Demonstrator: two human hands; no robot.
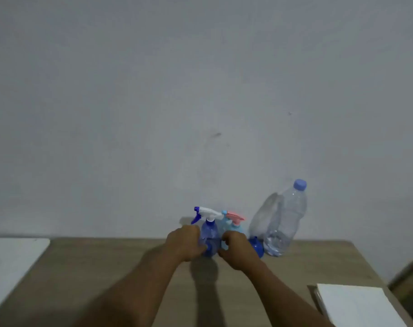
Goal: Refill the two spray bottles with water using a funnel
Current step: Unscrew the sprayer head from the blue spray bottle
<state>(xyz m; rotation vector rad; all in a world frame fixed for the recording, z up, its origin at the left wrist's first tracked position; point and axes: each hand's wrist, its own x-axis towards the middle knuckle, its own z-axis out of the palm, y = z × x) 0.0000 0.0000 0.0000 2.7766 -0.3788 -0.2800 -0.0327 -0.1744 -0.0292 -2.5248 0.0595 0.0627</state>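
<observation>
**Head view, hands at the bottles.** The fingers (200, 247) of the left hand (185, 243) are curled round the lower body of the blue spray bottle (210, 233), clamping it from its 9 o'clock side. The fingers (226, 241) of the right hand (237, 252) are curled together at the same bottle's 3 o'clock side, in front of the light-blue spray bottle (233, 228). Whether they grip either bottle or merely touch cannot be told. Both forearms enter from the 6 o'clock edge of the view.

The blue spray bottle stands upright on the brown surface (94, 267), near its far edge. Its white spray head has a blue nozzle that points toward 9 o'clock. The light-blue spray bottle stands upright just beside it, at its 2 o'clock, partly hidden by it and by the right hand; its spray head is pink.

A blue funnel (256, 245) rests on the surface at 3 o'clock of the right hand, which partly covers it. At the funnel's 2 o'clock, just beside it, stands a large clear water bottle (284, 223) with a pale violet cap — its water level cannot be read.

Further out, a white object (11, 260) lies at the 9 o'clock edge of the view, cut off by the frame. A flat white slab (356, 305) lies at 5 o'clock — on the surface's near right corner. A grey wall (200, 90) rises behind everything.
</observation>
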